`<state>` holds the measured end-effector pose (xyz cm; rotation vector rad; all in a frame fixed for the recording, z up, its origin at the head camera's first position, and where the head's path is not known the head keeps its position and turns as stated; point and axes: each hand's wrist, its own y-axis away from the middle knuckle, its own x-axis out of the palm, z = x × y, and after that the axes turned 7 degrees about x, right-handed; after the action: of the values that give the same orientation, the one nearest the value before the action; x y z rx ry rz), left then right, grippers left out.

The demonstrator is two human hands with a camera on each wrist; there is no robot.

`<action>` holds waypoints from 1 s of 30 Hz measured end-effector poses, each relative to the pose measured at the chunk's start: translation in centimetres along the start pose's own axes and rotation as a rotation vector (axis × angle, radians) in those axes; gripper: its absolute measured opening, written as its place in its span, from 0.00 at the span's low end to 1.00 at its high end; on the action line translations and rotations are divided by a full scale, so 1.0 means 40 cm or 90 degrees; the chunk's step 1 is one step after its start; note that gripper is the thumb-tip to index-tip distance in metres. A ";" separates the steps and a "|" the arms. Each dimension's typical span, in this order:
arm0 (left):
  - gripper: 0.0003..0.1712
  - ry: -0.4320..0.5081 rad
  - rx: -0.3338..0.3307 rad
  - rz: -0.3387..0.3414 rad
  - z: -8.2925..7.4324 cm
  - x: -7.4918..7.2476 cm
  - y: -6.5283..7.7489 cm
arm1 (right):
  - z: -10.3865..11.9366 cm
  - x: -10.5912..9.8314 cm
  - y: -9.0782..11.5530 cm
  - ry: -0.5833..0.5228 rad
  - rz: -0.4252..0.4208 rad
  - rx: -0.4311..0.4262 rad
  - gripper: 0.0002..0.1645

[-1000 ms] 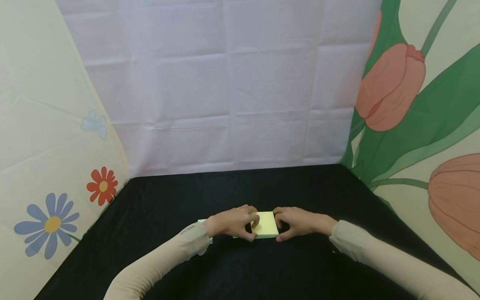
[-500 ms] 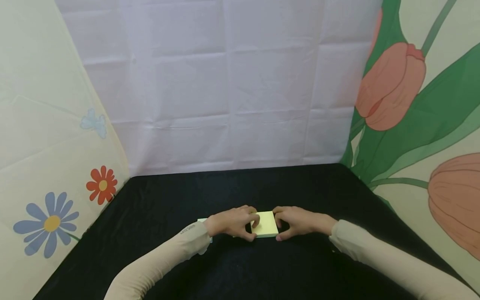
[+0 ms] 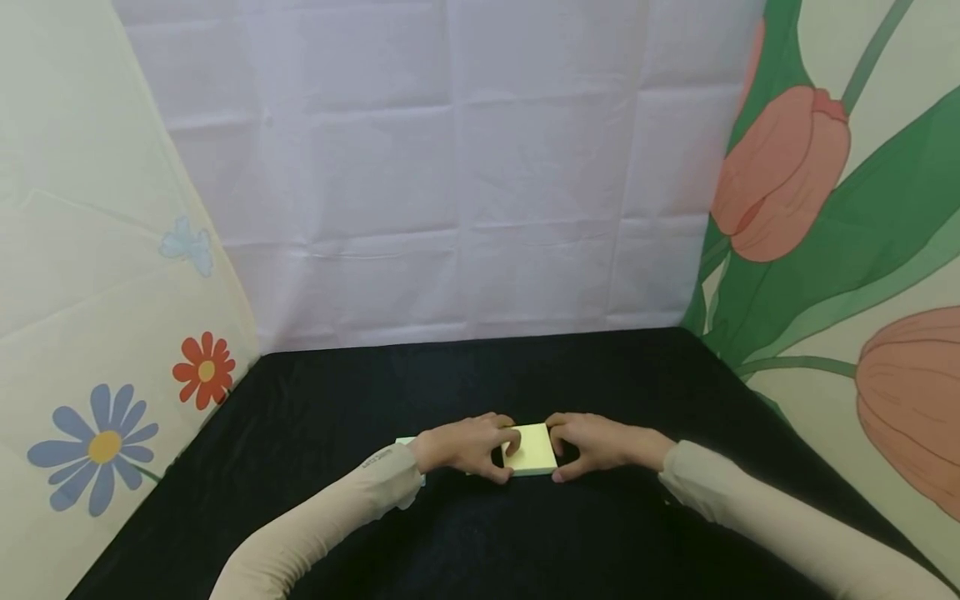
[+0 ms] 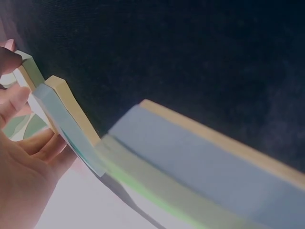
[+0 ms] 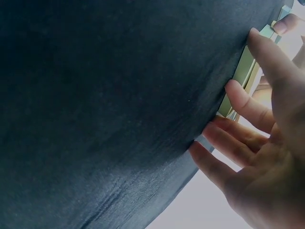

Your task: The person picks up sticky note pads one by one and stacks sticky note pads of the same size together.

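Note:
A stack of sticky note pads, yellow (image 3: pixel 534 450) on top with a pale green edge beneath, lies flat on the black cloth. My left hand (image 3: pixel 465 444) holds its left side, thumb at the near corner and a curled finger over the top. Opposite, my right hand (image 3: pixel 600 443) grips the right side between thumb and forefinger. The right wrist view shows those fingertips against the green edge (image 5: pixel 244 67). Farther left, under my left wrist, another pad stack (image 3: pixel 405 440) shows only partly. In the left wrist view a blue-and-yellow stack (image 4: pixel 66 119) stands between the held one and a larger-looking near stack (image 4: pixel 200 162).
Black cloth (image 3: pixel 480 375) covers the table around the pads. A creased white sheet (image 3: pixel 465 167) hangs behind, with flower-printed sheets (image 3: pixel 795 292) at the sides. Beige sleeves cover both forearms.

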<state>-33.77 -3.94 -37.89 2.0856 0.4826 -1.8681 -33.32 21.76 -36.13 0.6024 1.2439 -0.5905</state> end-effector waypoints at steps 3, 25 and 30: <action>0.14 0.004 -0.004 0.004 0.000 0.001 0.000 | -0.001 0.001 0.001 0.000 0.001 0.002 0.19; 0.19 0.028 0.005 -0.008 0.006 0.002 0.005 | -0.010 -0.026 -0.006 -0.016 0.054 -0.013 0.18; 0.20 0.006 -0.001 -0.030 0.008 0.006 0.005 | 0.000 -0.043 -0.014 0.014 0.077 -0.017 0.17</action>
<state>-33.95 -4.26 -38.16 2.1009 0.5395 -1.8843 -34.08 21.52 -34.51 0.6573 1.2246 -0.4672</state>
